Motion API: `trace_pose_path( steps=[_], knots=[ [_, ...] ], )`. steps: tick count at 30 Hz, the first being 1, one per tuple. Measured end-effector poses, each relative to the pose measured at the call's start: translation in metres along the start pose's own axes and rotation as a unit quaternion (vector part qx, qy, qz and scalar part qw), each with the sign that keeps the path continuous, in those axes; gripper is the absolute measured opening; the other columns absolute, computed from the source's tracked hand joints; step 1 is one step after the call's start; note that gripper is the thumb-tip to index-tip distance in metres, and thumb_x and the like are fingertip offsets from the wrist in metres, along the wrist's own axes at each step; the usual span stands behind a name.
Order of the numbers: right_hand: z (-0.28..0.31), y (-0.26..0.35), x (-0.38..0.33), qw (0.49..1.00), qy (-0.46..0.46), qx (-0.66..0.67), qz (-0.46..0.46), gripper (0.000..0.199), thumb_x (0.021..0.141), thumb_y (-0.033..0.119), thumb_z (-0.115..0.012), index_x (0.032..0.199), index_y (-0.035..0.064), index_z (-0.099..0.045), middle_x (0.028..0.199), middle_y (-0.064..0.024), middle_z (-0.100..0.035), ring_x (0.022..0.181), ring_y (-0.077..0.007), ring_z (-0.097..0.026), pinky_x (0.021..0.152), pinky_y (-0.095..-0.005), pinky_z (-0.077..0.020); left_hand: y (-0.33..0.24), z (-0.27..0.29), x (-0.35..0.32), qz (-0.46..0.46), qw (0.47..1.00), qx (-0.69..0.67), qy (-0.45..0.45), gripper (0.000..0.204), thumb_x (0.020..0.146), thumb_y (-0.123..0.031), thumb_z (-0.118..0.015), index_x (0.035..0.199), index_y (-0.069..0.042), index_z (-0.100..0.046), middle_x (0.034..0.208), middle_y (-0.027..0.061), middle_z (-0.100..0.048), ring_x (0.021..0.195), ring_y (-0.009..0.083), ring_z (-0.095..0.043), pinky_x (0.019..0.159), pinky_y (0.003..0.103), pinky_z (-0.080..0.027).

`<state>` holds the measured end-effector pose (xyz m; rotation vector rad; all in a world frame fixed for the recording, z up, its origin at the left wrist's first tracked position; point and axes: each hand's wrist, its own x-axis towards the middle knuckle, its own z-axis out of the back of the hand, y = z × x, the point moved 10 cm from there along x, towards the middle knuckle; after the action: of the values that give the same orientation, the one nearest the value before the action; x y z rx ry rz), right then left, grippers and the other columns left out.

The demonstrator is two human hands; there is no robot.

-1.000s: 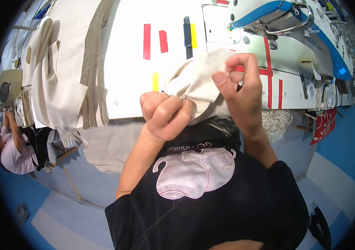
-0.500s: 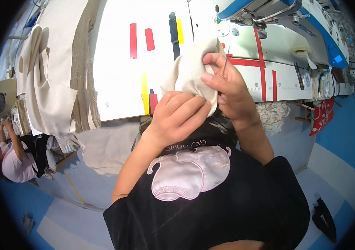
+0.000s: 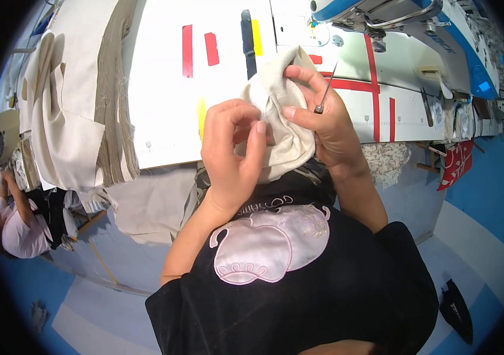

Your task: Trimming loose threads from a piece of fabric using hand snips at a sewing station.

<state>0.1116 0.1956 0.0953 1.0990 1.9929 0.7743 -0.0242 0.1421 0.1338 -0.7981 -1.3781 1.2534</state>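
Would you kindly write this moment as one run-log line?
left hand: loosely curled at cream cloth, contact unclear | right hand: gripping cream cloth, thin pointed tool also held | nearby: blue-white sewing machine, stacked fabric

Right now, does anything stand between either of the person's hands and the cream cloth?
Nothing visible does. The right hand holds the cream cloth, a thin pointed tool at its fingers; the left hand is at the cloth's left side, whether touching is unclear.

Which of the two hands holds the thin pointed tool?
The right hand, also gripping the cloth: the tool sticks out from it. The left hand shows none.
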Motion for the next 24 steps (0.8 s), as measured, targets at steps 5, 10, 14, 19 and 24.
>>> trace_pose_path(
  steps=[5,10,14,19,24],
  knots=[
    [-0.002,0.001,0.001,0.999,0.0,-0.045,0.02,0.059,0.084,-0.004,-0.064,0.136,-0.004,-0.038,0.119,-0.0177,-0.062,0.106,-0.0195,-0.063,0.092,-0.0302,-0.0524,0.004,0.003,0.008,0.014,0.997,0.082,0.001,0.014,0.085,0.005,-0.065,0.095,0.0,-0.058,0.097,0.011,-0.058,0.073,0.0176,-0.062,0.064,0.028,-0.052],
    [-0.005,0.0,0.001,0.994,-0.005,-0.107,0.024,0.058,0.084,-0.003,-0.065,0.136,-0.0049,-0.04,0.114,-0.0163,-0.065,0.104,-0.0174,-0.064,0.09,-0.0282,-0.0523,0.009,0.005,0.009,0.032,0.997,0.072,-0.007,0.012,0.084,0.004,-0.066,0.093,0.0,-0.059,0.092,0.0094,-0.06,0.074,0.0177,-0.062,0.065,0.028,-0.051],
    [-0.006,-0.001,0.002,0.996,-0.005,-0.092,0.016,0.056,0.084,-0.003,-0.065,0.134,-0.0052,-0.043,0.113,-0.0156,-0.065,0.102,-0.0161,-0.064,0.088,-0.0272,-0.0525,0.009,0.004,0.007,0.027,0.996,0.079,-0.001,0.012,0.083,0.005,-0.067,0.092,0.001,-0.06,0.091,0.0101,-0.063,0.074,0.0192,-0.063,0.066,0.029,-0.052],
    [-0.005,0.0,0.001,0.995,-0.01,-0.096,0.012,0.056,0.083,-0.003,-0.066,0.134,-0.0051,-0.043,0.112,-0.0152,-0.066,0.1,-0.016,-0.065,0.087,-0.0272,-0.0528,0.007,0.004,0.007,0.02,0.997,0.071,-0.005,0.01,0.083,0.006,-0.066,0.091,0.001,-0.062,0.091,0.0102,-0.065,0.074,0.0187,-0.064,0.066,0.028,-0.053],
    [-0.006,-0.001,0.001,0.996,-0.01,-0.086,0.011,0.055,0.083,-0.003,-0.064,0.134,-0.005,-0.043,0.11,-0.0154,-0.066,0.099,-0.0164,-0.066,0.087,-0.0269,-0.0533,0.014,0.007,0.005,0.051,0.998,0.047,-0.008,0.009,0.084,0.006,-0.066,0.091,0.002,-0.063,0.091,0.0098,-0.065,0.072,0.0167,-0.064,0.064,0.027,-0.053]
  ],
)
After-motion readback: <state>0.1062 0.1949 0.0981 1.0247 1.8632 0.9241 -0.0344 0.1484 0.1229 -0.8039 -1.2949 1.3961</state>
